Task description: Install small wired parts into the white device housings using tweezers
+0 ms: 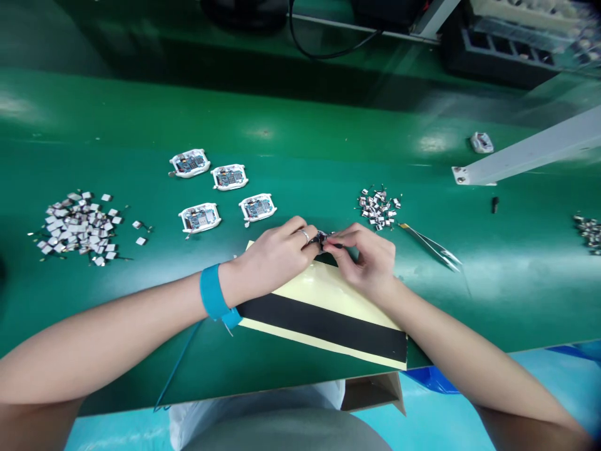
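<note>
My left hand [284, 254], with a ring and a blue wrist strap [215, 292], is closed on a small dark and silvery part [321, 240]. From the other side, the fingertips of my right hand [369, 254] pinch at the same part, whose kind I cannot make out because fingers cover most of it. Below both hands lies a yellow sheet with a black stripe [323, 322]. Several white casings with blue circuit boards [201, 217] rest beyond my left hand. Tweezers [434, 247] lie to the right of my right hand.
A heap of small silvery parts with leads [79, 225] lies at the left, a smaller heap [378, 208] right of centre. A white metal bracket [526, 150] rises at the right near another white casing [481, 143]. A black cable [328, 56] hangs at the back.
</note>
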Demonstrator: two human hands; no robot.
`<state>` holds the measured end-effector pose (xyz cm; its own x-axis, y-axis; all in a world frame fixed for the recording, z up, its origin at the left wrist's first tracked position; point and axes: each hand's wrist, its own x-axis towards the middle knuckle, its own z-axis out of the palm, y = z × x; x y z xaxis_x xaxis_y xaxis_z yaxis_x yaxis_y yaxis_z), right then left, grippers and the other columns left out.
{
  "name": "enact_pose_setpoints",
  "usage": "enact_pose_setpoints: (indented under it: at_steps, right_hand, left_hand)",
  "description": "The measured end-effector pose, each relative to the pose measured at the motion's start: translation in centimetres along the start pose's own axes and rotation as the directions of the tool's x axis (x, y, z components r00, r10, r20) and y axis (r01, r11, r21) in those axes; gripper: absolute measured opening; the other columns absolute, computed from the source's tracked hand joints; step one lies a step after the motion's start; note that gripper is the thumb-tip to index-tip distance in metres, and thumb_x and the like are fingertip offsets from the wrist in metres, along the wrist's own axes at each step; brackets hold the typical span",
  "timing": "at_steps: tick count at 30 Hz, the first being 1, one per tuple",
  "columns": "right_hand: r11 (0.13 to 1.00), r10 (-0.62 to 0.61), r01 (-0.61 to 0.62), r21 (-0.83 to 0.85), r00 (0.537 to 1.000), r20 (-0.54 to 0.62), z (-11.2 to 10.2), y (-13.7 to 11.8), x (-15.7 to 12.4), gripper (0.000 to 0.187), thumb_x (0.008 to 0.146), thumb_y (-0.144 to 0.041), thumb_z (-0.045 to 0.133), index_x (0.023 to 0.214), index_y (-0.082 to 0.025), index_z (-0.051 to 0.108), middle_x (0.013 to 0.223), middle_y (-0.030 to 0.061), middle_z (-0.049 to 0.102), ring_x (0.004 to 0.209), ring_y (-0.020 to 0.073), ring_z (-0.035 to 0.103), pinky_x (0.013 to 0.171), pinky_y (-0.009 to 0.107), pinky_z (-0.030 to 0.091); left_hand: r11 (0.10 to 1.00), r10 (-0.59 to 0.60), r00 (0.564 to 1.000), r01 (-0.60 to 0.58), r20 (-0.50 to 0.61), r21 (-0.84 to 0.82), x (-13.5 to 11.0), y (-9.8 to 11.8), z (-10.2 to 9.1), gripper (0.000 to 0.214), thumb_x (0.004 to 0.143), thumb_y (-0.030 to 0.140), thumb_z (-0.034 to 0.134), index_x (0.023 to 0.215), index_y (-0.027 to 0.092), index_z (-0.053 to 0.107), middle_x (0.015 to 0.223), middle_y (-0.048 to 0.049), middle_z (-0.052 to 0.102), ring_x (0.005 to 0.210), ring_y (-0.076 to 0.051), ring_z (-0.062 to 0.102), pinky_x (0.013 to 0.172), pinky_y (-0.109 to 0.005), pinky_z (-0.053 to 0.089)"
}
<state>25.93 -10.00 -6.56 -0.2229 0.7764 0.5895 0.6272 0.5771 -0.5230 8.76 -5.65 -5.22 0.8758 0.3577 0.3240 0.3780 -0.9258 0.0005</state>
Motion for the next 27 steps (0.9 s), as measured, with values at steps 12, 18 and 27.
enact_pose_setpoints:
  at_steps: [12,18,27]
  right_hand:
    - [0.984,0.136,-0.112,-0.140,0.974,0.178,-3.0,1.5,2.4,0.008,0.083,-0.015,0.043,0.079,-0.018,0.049,0.071,0.0028,0.053,0.065,0.0130,0.051,0.059,0.026,0.044]
    - [0.913,0.004,0.155,-0.377,0.921,0.389,-1.4,1.6,3.1,0.018,0.084,-0.024,0.048,0.096,-0.014,0.057,0.081,0.0056,0.059,0.073,0.0140,0.052,0.065,0.025,0.044]
    - [0.745,-0.118,0.387,-0.543,0.878,0.464,-1.3,-0.8,4.8,0.020,0.080,-0.006,0.041,0.073,-0.011,0.059,0.069,0.0072,0.056,0.061,0.0165,0.045,0.055,0.028,0.036]
  left_hand:
    - [0.923,-0.288,0.956,0.294,0.060,-0.250,0.4,0.8,-1.6,0.047,0.080,0.006,0.040,0.127,0.007,0.033,0.112,-0.0125,0.053,0.098,-0.019,0.052,0.082,-0.030,0.046]
    - [0.818,-0.313,0.935,0.354,0.166,-0.454,1.2,-2.3,-0.1,0.077,0.075,0.016,0.056,0.136,0.012,0.008,0.124,-0.0129,0.047,0.117,-0.025,0.039,0.092,-0.038,0.040]
    - [0.683,-0.417,0.902,0.391,0.110,-0.617,1.1,-1.8,-0.5,0.076,0.069,0.010,0.060,0.132,0.017,0.019,0.109,-0.0084,0.060,0.095,-0.019,0.059,0.080,-0.031,0.047]
